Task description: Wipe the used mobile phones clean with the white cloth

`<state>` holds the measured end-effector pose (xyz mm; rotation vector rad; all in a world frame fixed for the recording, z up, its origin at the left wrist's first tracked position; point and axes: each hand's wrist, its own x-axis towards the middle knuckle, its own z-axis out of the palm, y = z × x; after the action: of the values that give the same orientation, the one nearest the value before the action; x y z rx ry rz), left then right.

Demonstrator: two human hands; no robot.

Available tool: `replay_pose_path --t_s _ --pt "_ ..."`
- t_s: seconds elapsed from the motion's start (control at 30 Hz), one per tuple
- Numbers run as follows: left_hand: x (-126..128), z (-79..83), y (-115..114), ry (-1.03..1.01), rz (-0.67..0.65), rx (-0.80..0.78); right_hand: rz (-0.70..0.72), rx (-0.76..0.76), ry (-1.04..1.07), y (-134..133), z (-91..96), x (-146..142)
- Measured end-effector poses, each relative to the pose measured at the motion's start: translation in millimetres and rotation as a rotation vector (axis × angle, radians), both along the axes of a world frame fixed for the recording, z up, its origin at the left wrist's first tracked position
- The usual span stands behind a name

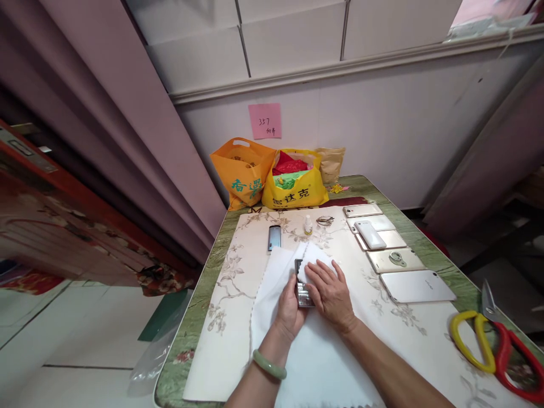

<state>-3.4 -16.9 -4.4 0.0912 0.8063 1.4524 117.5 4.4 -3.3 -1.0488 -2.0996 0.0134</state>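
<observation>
My left hand (291, 309) is wrapped round a dark mobile phone with a silver keypad (304, 296), held over the middle of the table. A corner of the white cloth (312, 258) covers the phone's upper part. My right hand (331, 292) presses that folded cloth against the phone, its fingers close together on top. The rest of the cloth, with a scalloped edge, spreads beneath both hands. Just beyond the cloth lie a blue-screened phone (274, 238), a small white bottle (308, 225) and a pair of glasses (325, 221).
Several phones lie along the right side, the nearest a silver one (419, 286). Large scissors (495, 340) with yellow and red handles rest at the front right. An orange bag (242, 175) and a yellow bag (297, 192) stand at the back, against the wall.
</observation>
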Motion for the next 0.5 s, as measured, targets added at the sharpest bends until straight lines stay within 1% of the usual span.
replay_pose_path --t_s 0.1,0.17,0.23,0.3,0.37,0.43,0.5 --pt "-1 1.2 -1 -0.007 -0.005 -0.019 0.127 0.039 0.058 -4 5.5 4" --pt "-2 -0.6 -1 -0.008 -0.021 -0.047 0.218 0.033 0.028 -4 8.4 5" --pt "-2 -3.5 -1 -0.015 -0.039 -0.033 0.257 0.001 -0.041 -3 8.2 3" --pt "-1 -5.7 -1 -0.01 -0.035 0.016 0.227 -0.031 -0.105 0 4.8 -1" --pt "0 -5.7 0 0.007 -0.02 0.027 0.141 -0.05 -0.118 3 -0.4 -3" --pt "0 -3.2 0 0.009 -0.011 0.007 0.049 -0.053 -0.079 3 -4.4 -3" --pt "0 0.2 0 -0.005 -0.013 -0.006 0.007 -0.031 -0.026 1 -4.9 -2"
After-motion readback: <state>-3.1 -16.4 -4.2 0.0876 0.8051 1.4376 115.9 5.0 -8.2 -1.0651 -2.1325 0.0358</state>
